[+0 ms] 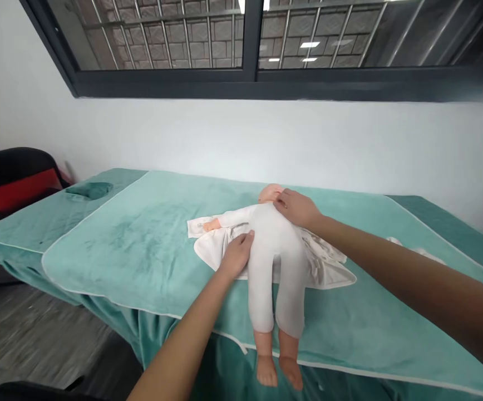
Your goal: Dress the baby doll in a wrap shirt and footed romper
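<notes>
A baby doll (270, 236) with a white cloth body lies on its back, its legs and bare feet toward me. Under it a white baby garment (212, 248) is spread out, with one sleeve beside the doll's arm on the left. My left hand (237, 255) is closed against the left side of the doll's torso, thumb on top; some fingers are hidden. At the doll's neck and shoulder, my right hand (295, 207) grips with curled fingers and covers part of its head. The doll's arm on the right is hidden.
The doll lies on a teal plush sheet (141, 239) over a massage bed with a face hole (91, 190) at left. White cloth (423, 253) lies partly behind my right forearm. A white wall and barred window stand beyond. A black and red chair (16, 181) is at left.
</notes>
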`<control>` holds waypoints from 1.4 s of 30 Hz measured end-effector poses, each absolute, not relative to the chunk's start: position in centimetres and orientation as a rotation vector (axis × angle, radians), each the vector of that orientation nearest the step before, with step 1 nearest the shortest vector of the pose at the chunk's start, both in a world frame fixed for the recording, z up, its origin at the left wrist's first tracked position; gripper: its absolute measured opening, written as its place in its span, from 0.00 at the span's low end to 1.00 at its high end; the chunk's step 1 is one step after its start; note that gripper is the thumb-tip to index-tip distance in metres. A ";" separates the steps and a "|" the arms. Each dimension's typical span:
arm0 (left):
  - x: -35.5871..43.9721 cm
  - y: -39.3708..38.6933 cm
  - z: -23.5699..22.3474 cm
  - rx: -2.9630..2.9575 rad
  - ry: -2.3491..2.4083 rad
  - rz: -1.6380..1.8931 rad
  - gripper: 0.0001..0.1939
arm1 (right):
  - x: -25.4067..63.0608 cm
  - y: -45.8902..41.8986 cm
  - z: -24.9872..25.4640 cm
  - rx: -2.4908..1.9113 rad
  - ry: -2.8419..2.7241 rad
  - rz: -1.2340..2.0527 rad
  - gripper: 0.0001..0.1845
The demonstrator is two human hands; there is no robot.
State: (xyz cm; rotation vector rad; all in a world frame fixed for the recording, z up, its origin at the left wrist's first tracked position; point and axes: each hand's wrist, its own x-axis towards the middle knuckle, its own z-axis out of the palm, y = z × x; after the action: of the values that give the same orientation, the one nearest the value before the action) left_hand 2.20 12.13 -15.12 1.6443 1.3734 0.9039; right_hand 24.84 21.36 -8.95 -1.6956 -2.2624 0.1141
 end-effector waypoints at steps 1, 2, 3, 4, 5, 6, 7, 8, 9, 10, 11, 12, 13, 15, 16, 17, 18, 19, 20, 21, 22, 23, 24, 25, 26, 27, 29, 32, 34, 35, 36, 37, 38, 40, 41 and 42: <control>1.8 13.0 -15.3 1.796 1.520 0.870 0.25 | 23.7 21.8 -8.7 -1.655 -2.323 0.040 0.22; 1.5 13.8 -15.6 1.920 1.636 0.838 0.21 | 22.2 22.2 -8.6 -1.608 -2.396 -0.005 0.21; 1.2 14.3 -16.0 2.004 1.718 0.814 0.18 | 20.7 22.7 -8.6 -1.558 -2.476 -0.011 0.20; 1.1 14.7 -16.5 2.062 1.771 0.789 0.15 | 18.9 23.2 -8.8 -1.509 -2.551 0.023 0.21; 1.1 14.9 -17.0 2.108 1.803 0.760 0.13 | 17.2 23.7 -9.2 -1.465 -2.618 0.068 0.21; 1.1 14.9 -17.5 2.156 1.824 0.736 0.13 | 15.5 24.1 -9.6 -1.429 -2.673 0.111 0.22; 1.2 14.8 -18.0 2.220 1.849 0.714 0.13 | 13.9 24.4 -10.0 -1.403 -2.721 0.145 0.22; 1.2 14.6 -18.4 2.284 1.877 0.701 0.13 | 12.6 24.7 -10.4 -1.385 -2.760 0.174 0.21; 1.3 14.4 -18.8 2.338 1.904 0.699 0.13 | 11.6 24.8 -10.7 -1.374 -2.786 0.198 0.20; 1.2 14.3 -19.0 2.369 1.934 0.713 0.12 | 11.1 24.8 -10.9 -1.365 -2.800 0.217 0.19; 1.1 14.3 -19.2 2.363 1.981 0.747 0.12 | 10.9 24.8 -10.9 -1.356 -2.800 0.230 0.19; 0.9 14.4 -19.2 2.332 2.049 0.788 0.11 | 11.1 24.8 -10.9 -1.347 -2.789 0.231 0.19; 0.6 14.7 -19.1 2.285 2.126 0.828 0.12 | 11.6 24.8 -10.8 -1.337 -2.756 0.231 0.21; -0.3 15.7 -18.7 2.161 2.266 0.885 0.14 | 13.1 24.6 -10.5 -1.305 -2.633 0.268 0.24; -1.0 16.4 -18.5 2.096 2.287 0.903 0.14 | 13.9 24.6 -10.4 -1.283 -2.565 0.305 0.26; -1.6 17.2 -18.3 2.039 2.275 0.913 0.14 | 14.5 24.4 -10.3 -1.258 -2.505 0.346 0.26; -2.3 17.9 -18.1 1.982 2.234 0.925 0.11 | 15.0 24.3 -10.1 -1.233 -2.465 0.383 0.26; -3.0 18.5 -17.9 1.920 2.194 0.948 0.09 | 15.2 24.1 -10.0 -1.215 -2.454 0.406 0.26; -3.6 19.0 -17.8 1.865 2.169 0.973 0.08 | 15.3 23.8 -9.9 -1.204 -2.470 0.408 0.26; -4.2 19.3 -17.7 1.818 2.156 1.001 0.08 | 15.2 23.6 -9.9 -1.202 -2.498 0.400 0.25; -4.6 19.4 -17.6 1.779 2.160 1.028 0.08 | 15.1 23.3 -9.8 -1.209 -2.527 0.384 0.25; -4.8 19.4 -17.6 1.749 2.173 1.055 0.09 | 14.9 23.1 -9.7 -1.223 -2.553 0.365 0.25; -5.0 19.2 -17.6 1.718 2.184 1.089 0.10 | 14.7 22.9 -9.7 -1.244 -2.575 0.340 0.26; -5.1 18.9 -17.6 1.688 2.195 1.125 0.11 | 14.5 22.8 -9.7 -1.268 -2.592 0.309 0.26; -5.1 18.6 -17.6 1.663 2.206 1.161 0.12 | 14.3 22.7 -9.8 -1.294 -2.609 0.272 0.26; -5.1 18.3 -17.7 1.643 2.214 1.194 0.14 | 14.1 22.7 -9.9 -1.323 -2.629 0.222 0.26; -5.0 17.9 -17.9 1.608 2.225 1.251 0.17 | 13.8 22.9 -10.2 -1.375 -2.674 0.111 0.25; -4.4 17.5 -18.4 1.983 2.140 1.126 0.16 | 13.0 23.1 -10.8 -1.439 -2.698 -0.003 0.23; -3.8 17.4 -18.9 2.366 1.941 0.932 0.14 | 12.4 23.2 -11.2 -1.482 -2.689 -0.034 0.18; -3.5 17.4 -19.1 2.496 1.837 0.851 0.13 | 12.2 23.3 -11.4 -1.506 -2.681 -0.052 0.15; -3.2 17.3 -19.2 2.560 1.765 0.808 0.12 | 12.0 23.3 -11.5 -1.527 -2.668 -0.069 0.13; -3.0 17.2 -19.3 2.586 1.728 0.790 0.13 | 11.9 23.3 -11.7 -1.545 -2.652 -0.083 0.12; -2.7 17.1 -19.4 2.615 1.699 0.766 0.13 | 11.7 23.3 -11.8 -1.558 -2.634 -0.095 0.12; -2.4 16.8 -19.5 2.669 1.647 0.712 0.14 | 11.4 23.3 -12.0 -1.575 -2.594 -0.111 0.13; -2.2 16.7 -19.5 2.689 1.626 0.685 0.13 | 11.3 23.2 -12.0 -1.579 -2.575 -0.114 0.14; -2.1 16.6 -19.5 2.702 1.616 0.662 0.13 | 11.1 23.1 -11.8 -1.578 -2.559 -0.112 0.14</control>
State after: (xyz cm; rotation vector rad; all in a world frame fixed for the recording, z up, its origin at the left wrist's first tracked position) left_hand -2.07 16.62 -19.54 2.7023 1.6156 0.6624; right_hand 11.13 23.14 -11.84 -1.5780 -2.5589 -0.1125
